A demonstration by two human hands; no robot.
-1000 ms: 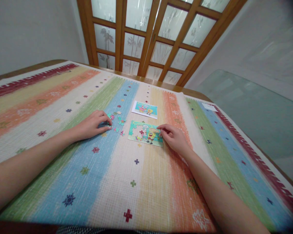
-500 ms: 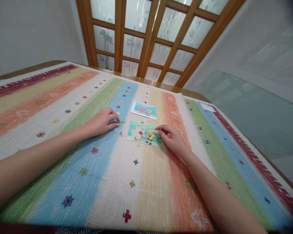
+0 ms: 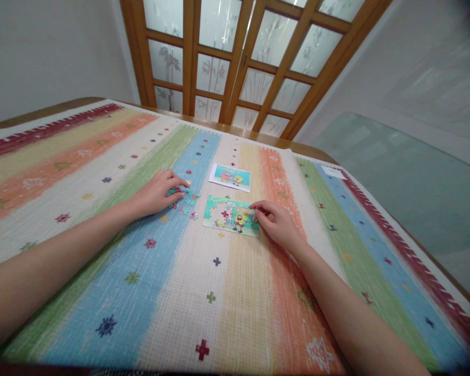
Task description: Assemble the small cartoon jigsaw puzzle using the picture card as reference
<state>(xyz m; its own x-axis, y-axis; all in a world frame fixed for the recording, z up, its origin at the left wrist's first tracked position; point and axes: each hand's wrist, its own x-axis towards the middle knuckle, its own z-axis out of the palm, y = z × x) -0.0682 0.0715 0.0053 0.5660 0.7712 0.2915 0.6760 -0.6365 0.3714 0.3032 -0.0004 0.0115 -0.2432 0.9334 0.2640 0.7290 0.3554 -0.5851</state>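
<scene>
A partly assembled jigsaw puzzle (image 3: 215, 222) with cartoon figures lies on the cloth, a gap in its left part showing the tablecloth. Loose puzzle pieces (image 3: 184, 210) are spread to its left. Over these pieces is my left hand (image 3: 160, 193), thumb and index finger apart, with pieces showing between and beyond the fingertips. My right hand (image 3: 276, 222) rests at the puzzle's right edge. Its thumb and index finger are pinched together; what is between them is too small to make out. Behind the puzzle lies a reference picture card (image 3: 232, 177) with a similar scene.
The striped tablecloth (image 3: 196, 271) covers the table, whose wooden edge (image 3: 254, 134) shows at the back. A white paper slip (image 3: 334, 173) lies at the far right. Beyond the table stand wooden glazed doors (image 3: 227, 57), and a pale greenish panel (image 3: 399, 177) is at the right.
My left hand has shifted slightly left and its thumb and index finger have spread, uncovering more loose pieces. The right hand stays at the puzzle's edge.
</scene>
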